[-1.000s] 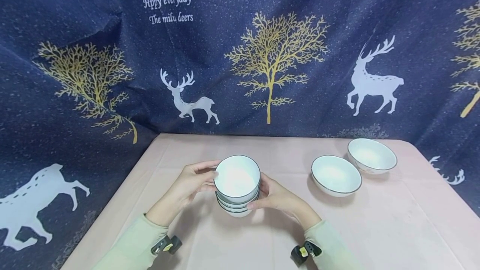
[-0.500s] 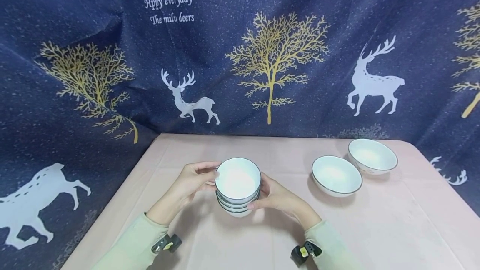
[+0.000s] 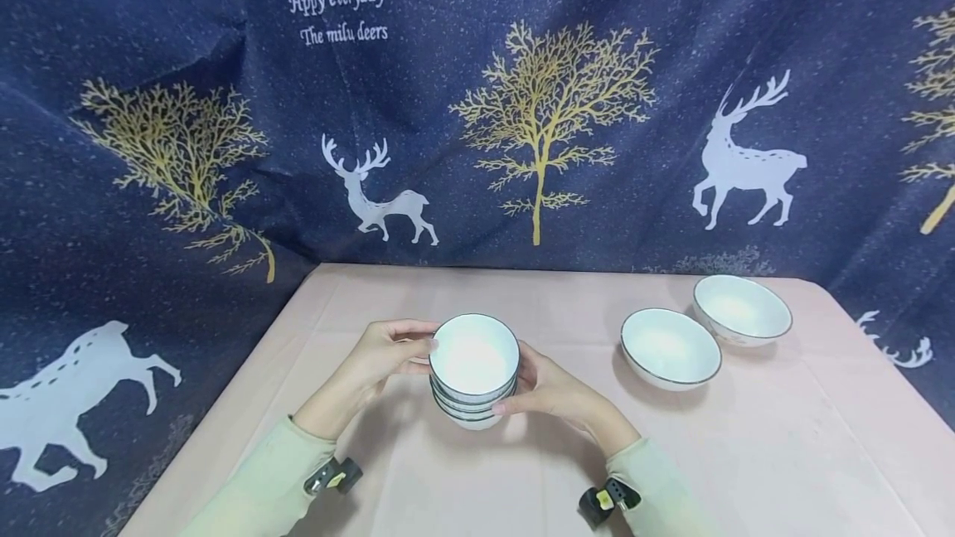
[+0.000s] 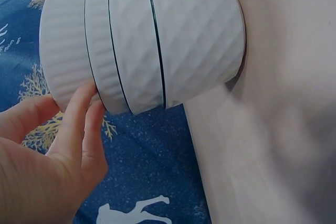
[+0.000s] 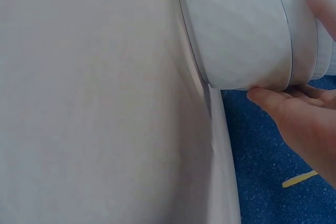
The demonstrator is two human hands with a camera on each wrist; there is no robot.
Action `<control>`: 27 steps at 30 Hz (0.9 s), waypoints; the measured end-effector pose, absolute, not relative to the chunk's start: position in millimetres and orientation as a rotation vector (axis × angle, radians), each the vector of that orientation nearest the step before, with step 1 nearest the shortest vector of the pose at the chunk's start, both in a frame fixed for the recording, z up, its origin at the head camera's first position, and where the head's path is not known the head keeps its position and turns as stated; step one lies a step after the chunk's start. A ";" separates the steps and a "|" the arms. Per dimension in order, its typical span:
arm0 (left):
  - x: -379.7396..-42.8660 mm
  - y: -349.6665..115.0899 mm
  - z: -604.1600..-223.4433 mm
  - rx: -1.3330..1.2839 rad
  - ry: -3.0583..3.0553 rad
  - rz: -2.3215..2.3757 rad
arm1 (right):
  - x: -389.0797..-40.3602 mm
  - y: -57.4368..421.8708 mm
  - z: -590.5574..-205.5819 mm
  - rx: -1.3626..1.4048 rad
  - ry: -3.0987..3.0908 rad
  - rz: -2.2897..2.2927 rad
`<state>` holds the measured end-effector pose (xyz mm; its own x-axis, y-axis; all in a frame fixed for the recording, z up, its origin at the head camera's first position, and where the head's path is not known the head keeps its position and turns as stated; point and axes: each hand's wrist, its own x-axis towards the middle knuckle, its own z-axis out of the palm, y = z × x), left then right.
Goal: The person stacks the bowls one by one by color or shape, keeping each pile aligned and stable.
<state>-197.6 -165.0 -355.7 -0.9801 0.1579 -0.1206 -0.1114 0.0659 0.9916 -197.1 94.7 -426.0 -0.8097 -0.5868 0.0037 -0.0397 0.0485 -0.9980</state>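
Note:
A stack of white bowls (image 4: 197,30) with dark rims stands upright on the table between my two hands. Its lower bowls have a diamond-patterned outside, while the ones nearer the top look ribbed. My left hand (image 3: 379,359) pinches the top bowl (image 3: 474,355) at its left side, thumb near the rim and fingers against the outer wall. From the right, my right hand (image 3: 555,392) grips the stack below the top bowl, its thumb across the front of the lower rims. The right fingers behind the stack are partly hidden in the head view.
Two wider white bowls with dark rims stand at the right: a nearer bowl (image 3: 671,348) and a farther bowl (image 3: 742,310) close behind it. A pale pink cloth covers the table (image 3: 597,471). Behind it hangs a dark blue curtain (image 3: 612,239) with deer and trees.
Compared with a second ago, the top bowl sits very slightly lower in the head view. Both hands keep nearly the same places and grips; the wider bowls have not moved.

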 end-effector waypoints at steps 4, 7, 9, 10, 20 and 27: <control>-198.2 -167.1 -356.0 0.061 2.146 2.002 | -197.2 94.2 -426.7 -0.642 1.908 -1.820; -199.2 -168.3 -356.3 0.066 2.153 1.989 | -197.2 94.1 -426.9 -0.648 1.905 -1.820; -200.2 -168.7 -356.6 0.067 2.161 1.986 | -197.2 94.2 -426.6 -0.645 1.910 -1.821; -200.8 -168.8 -356.8 0.067 2.165 1.984 | -197.1 94.3 -426.4 -0.642 1.912 -1.821; -202.8 -171.8 -361.0 0.086 2.176 1.973 | -196.6 94.2 -425.5 -0.612 1.913 -1.824; -200.8 -172.2 -364.9 0.078 2.196 1.987 | -196.2 94.2 -424.8 -0.591 1.934 -1.813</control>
<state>-200.8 -172.2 -364.9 -0.9825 0.1584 -0.0975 -0.0812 0.1062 0.9910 -196.2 94.2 -424.8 -0.8204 -0.5716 -0.0168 -0.0202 0.0584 -0.9981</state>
